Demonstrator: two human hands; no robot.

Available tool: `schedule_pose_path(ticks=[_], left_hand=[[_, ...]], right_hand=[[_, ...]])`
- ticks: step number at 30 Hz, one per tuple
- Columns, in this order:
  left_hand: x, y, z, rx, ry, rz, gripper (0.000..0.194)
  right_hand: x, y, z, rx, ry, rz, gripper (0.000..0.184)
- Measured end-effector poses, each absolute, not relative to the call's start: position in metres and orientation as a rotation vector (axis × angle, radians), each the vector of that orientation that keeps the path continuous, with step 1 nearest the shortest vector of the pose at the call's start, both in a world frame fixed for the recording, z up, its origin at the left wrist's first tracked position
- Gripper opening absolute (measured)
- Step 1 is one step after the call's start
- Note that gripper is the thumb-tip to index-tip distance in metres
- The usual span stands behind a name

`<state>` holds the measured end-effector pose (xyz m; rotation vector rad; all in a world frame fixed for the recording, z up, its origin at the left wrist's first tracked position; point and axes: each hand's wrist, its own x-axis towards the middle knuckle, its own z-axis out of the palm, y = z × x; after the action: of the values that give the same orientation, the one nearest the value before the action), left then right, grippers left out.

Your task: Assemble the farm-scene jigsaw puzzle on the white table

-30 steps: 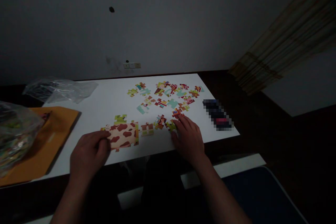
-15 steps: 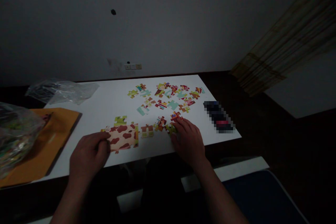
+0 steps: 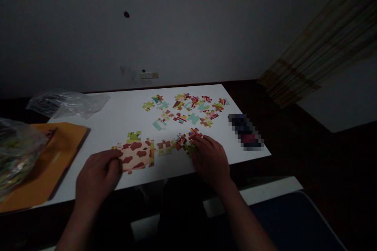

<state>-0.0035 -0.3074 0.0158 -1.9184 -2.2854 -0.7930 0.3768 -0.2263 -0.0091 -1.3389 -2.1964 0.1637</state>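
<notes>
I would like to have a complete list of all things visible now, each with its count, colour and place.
joined puzzle section: 1, cream with reddish-brown spots, near table edge
loose puzzle pieces: many, overlapping; multicoloured, beyond and right of the section
filled plastic bag: 1, transparent, far left, on the envelope
envelope-like sheet: 1, orange, table's left
crumpled plastic bag: 1, transparent, far left corner
pixelated item: 1, dark with red, table's right
table: 1, white, centre
wall socket strip: 1, pale, behind table
wall: grey, background
curtain: brownish-yellow, upper right
padded surface: 1, dark blue, lower right
hands: 2, bare; left at the section's left end, right at loose pieces
</notes>
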Motion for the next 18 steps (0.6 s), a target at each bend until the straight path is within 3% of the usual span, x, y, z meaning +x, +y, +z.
schedule_pose_path(ticks=[18], left_hand=[[-0.0048, -0.3069, 0.015, -1.922, -2.307, -0.834, 0.03]], right_hand=[[0.3712, -0.229, -0.0057, -1.474, -2.179, 0.106, 0.043]])
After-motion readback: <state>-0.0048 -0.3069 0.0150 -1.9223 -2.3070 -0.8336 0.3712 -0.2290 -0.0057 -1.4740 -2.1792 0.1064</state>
